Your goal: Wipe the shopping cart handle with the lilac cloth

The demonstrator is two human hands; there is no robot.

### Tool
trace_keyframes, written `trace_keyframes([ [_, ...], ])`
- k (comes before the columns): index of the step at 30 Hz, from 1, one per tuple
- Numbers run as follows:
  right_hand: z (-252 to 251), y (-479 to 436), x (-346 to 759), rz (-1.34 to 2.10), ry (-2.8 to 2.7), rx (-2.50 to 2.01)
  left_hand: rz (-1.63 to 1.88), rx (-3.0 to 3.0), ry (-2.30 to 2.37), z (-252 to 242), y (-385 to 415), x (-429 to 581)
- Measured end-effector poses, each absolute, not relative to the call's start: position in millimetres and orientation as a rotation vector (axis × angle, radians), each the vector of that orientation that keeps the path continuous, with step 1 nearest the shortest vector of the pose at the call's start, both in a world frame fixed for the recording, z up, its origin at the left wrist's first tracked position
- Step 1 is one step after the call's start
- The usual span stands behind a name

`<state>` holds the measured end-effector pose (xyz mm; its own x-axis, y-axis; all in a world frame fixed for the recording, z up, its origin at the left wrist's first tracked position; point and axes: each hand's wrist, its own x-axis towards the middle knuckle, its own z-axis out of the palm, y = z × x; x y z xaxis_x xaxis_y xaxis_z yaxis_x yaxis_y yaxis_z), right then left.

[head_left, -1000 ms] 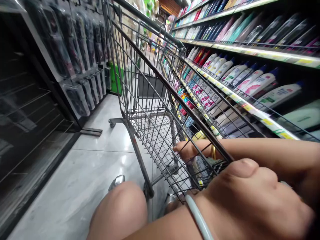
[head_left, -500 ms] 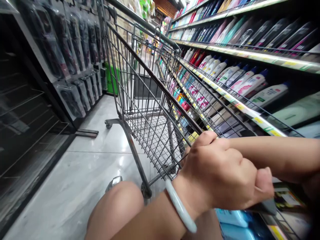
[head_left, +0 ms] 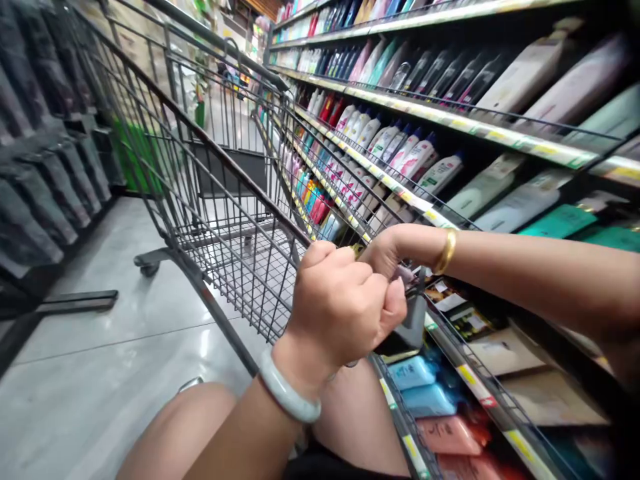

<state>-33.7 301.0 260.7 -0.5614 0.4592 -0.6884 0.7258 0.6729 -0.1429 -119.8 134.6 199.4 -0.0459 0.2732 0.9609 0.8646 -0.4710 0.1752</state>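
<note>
A dark metal shopping cart [head_left: 225, 157] stands in front of me, its wire basket reaching back toward the upper left. My left hand [head_left: 345, 300], with a pale bangle [head_left: 289, 390] at the wrist, is closed in a fist around the near end of the cart's rim. Behind that fist is my right hand [head_left: 384, 252], wrist bent down at the cart's near end; a gold bracelet [head_left: 445, 251] circles that wrist. Its fingers are mostly hidden, so what they hold does not show. A dark grey plastic part [head_left: 413, 323] sits just below both hands.
Shelves of bottles [head_left: 440, 175] line the right side, close to the cart. Blue packs [head_left: 427, 400] lie on a low shelf by my knee [head_left: 190, 427]. Hanging packaged goods [head_left: 45, 193] and a green box [head_left: 133, 160] stand left, across the tiled floor [head_left: 115, 360].
The view has swung right, so cart and hands sit further left in the picture. My right wrist and its gold bracelet now show beyond the left fist, which stays closed.
</note>
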Motion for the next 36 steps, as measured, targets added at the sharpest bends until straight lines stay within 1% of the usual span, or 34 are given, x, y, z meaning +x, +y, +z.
trace_keyframes([
  [2, 272, 294, -34, -0.648, 2.115, 0.837, -1.549, -1.735, -1.194, 200, 135, -120],
  [4, 284, 295, -32, -0.607, 1.994, 0.889, -1.536, -1.749, -1.192, 201, 134, -120],
  [6, 295, 307, -27, -0.383, 1.942, 1.122, -1.515, -1.765, -1.199, 202, 134, -119],
  [8, 301, 324, -18, -0.067, 1.926, 1.373, -1.504, -1.773, -1.204, 204, 132, -118],
  [9, 303, 332, -12, 0.066, 1.939, 1.428, -1.504, -1.774, -1.206, 204, 132, -118],
  [11, 303, 338, -1, 0.181, 1.968, 1.38, -1.506, -1.776, -1.202, 205, 130, -117],
  [12, 303, 333, 4, 0.171, 1.988, 1.319, -1.509, -1.777, -1.199, 205, 130, -117],
  [14, 303, 309, 12, -0.005, 2.092, 1.125, -1.519, -1.777, -1.195, 205, 130, -117],
  [18, 314, 246, 22, -0.443, 2.518, 0.473, -1.533, -1.77, -1.173, 204, 131, -117],
  [20, 319, 236, 31, -0.509, 2.699, 0.366, -1.527, -1.774, -1.165, 203, 132, -117],
  [21, 319, 239, 39, -0.472, 2.794, 0.42, -1.523, -1.778, -1.165, 204, 132, -117],
  [22, 317, 245, 47, -0.376, 2.896, 0.542, -1.519, -1.783, -1.168, 204, 132, -117],
  [25, 298, 258, 74, 0.092, 3.164, 1.072, -1.503, -1.799, -1.176, 205, 131, -117],
  [27, 278, 245, 85, 0.264, 3.369, 1.284, -1.501, -1.796, -1.169, 206, 130, -117],
  [31, 238, 169, 89, 0.086, 3.834, 1.177, -1.507, -1.793, -1.154, 207, 129, -117],
  [33, 220, 141, 90, 0.207, 3.909, 1.116, -1.504, -1.808, -1.158, 208, 128, -117],
  [36, 199, 141, 96, 0.403, 3.997, 1.058, -1.477, -1.82, -1.157, 208, 129, -117],
])
